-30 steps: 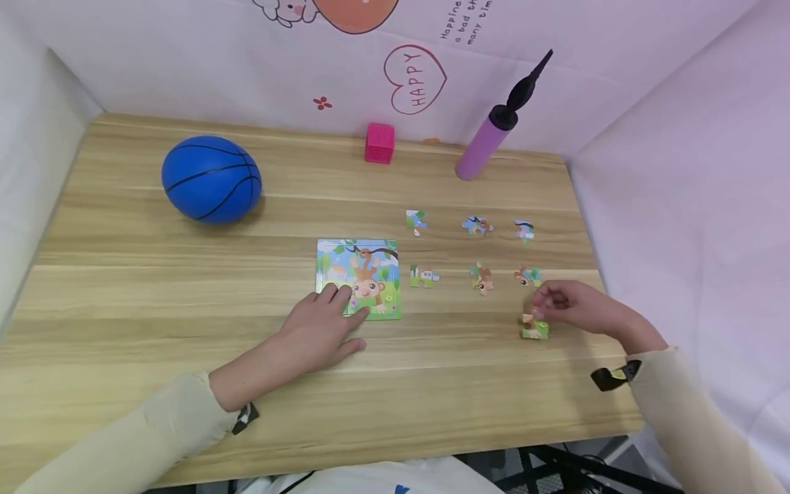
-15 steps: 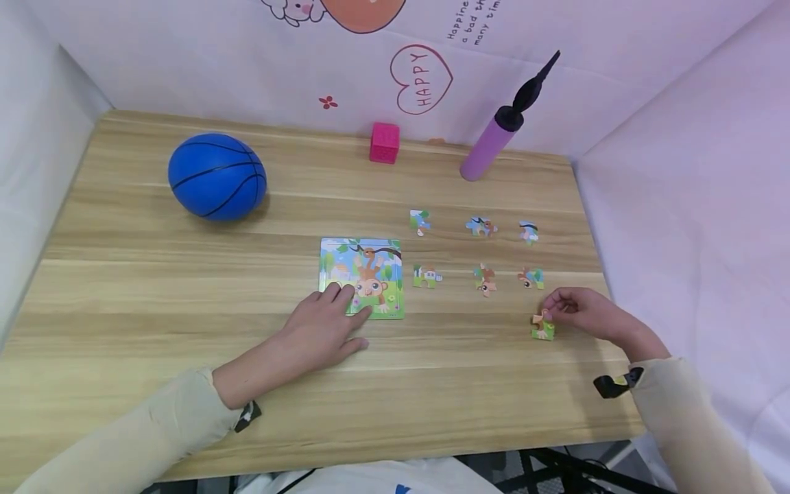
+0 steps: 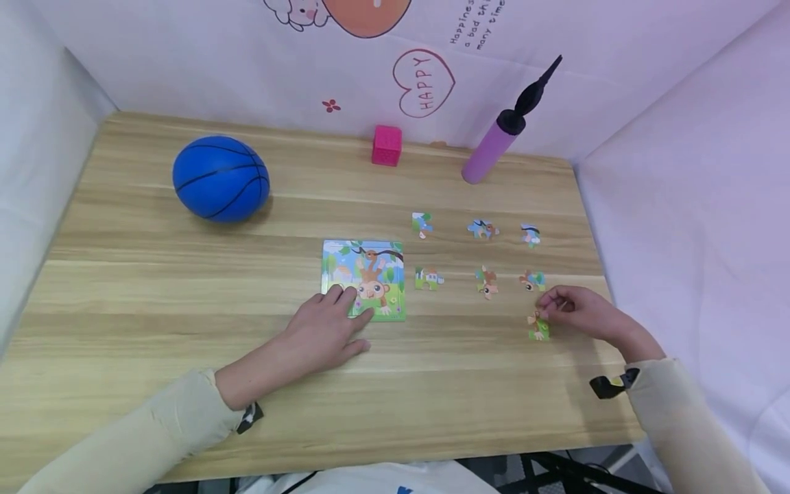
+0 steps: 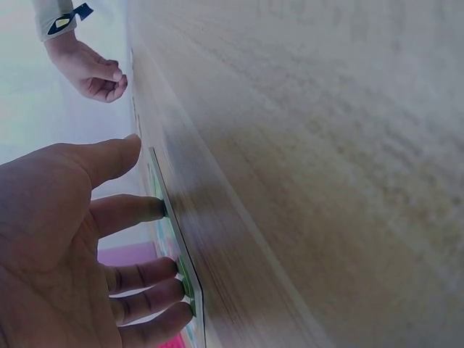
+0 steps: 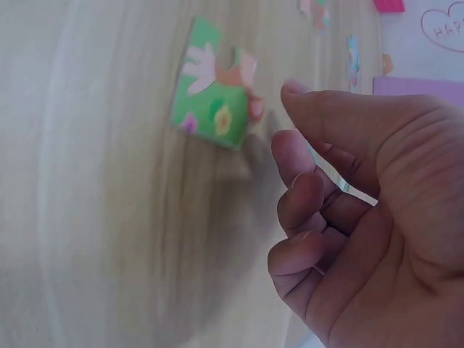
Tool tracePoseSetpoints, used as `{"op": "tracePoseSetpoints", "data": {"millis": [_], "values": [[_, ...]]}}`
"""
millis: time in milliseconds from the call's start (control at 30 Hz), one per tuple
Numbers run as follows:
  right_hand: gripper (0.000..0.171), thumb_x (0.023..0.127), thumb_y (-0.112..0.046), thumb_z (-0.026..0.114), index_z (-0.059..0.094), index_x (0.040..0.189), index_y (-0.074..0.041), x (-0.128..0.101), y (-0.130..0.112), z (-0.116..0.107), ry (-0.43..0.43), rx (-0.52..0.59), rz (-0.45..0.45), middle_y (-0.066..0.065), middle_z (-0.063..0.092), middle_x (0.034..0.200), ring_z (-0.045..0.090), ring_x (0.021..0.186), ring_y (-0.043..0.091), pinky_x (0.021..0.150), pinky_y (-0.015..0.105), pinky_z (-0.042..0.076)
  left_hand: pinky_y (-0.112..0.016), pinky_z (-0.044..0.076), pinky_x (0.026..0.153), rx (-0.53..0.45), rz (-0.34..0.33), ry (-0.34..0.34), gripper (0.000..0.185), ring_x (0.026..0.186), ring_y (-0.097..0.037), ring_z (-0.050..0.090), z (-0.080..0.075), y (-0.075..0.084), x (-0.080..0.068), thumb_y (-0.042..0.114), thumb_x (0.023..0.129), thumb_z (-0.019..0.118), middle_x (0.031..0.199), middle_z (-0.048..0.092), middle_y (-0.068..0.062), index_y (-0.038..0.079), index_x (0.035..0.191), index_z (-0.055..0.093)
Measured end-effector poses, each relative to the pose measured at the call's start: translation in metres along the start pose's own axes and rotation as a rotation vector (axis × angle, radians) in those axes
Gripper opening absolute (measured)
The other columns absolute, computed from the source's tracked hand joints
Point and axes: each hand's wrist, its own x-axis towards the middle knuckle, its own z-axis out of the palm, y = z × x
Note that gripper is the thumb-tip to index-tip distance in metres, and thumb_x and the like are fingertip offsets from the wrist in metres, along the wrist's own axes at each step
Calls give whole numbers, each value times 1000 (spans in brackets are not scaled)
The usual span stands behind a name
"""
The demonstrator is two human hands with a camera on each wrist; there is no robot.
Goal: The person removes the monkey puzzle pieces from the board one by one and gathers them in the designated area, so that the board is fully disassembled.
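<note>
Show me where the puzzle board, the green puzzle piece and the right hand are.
puzzle board [image 3: 370, 264], head view, middle of the picture.
green puzzle piece [image 5: 210, 109], right wrist view, green face.
right hand [image 3: 577, 312], head view, back of the hand.

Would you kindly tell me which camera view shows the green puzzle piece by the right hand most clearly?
The right wrist view: the green puzzle piece fills much of the frame at the right hand fingertips, though slightly blurred. The head view shows it small, partly behind the fingers. The left wrist view does not show it.

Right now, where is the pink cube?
In the head view, the pink cube stands at the table's far edge by the wall, between the blue ball and the purple pump.
</note>
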Motion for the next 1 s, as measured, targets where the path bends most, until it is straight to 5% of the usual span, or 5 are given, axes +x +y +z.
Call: {"op": "tracePoseSetpoints", "data": {"millis": [333, 467, 800, 1000], "values": [[26, 102, -27, 65, 69, 120, -8, 38, -65, 9, -28, -100, -128, 6, 67, 100, 60, 87, 24, 74, 35, 51, -39, 48, 71, -18, -17, -4, 57, 100, -27, 47, -1, 0, -1, 60, 97, 57, 120, 51, -13, 24, 140, 64], [27, 101, -33, 65, 70, 120, -15, 65, -105, 21, -57, -161, -197, -2, 67, 100, 61, 88, 19, 75, 38, 51, -44, 50, 82, -65, -37, -9, 52, 107, -26, 52, -5, -3, -4, 59, 99, 56, 126, 57, -10, 24, 136, 68], [22, 97, -20, 72, 75, 116, -9, 115, -200, 83, -159, -237, -530, -8, 66, 93, 56, 75, 12, 67, 31, 48, -48, 48, 93, -111, -83, 21, 49, 117, -27, 54, -4, -13, -15, 57, 99, 55, 130, 61, -7, 20, 121, 77], [24, 96, -18, 72, 74, 117, -6, 127, -226, 114, -222, -276, -549, -5, 64, 91, 52, 72, 10, 69, 28, 47, -48, 50, 89, -82, -55, -16, 49, 119, -29, 51, -4, -17, -20, 56, 99, 57, 134, 56, -9, 18, 123, 76]]}}
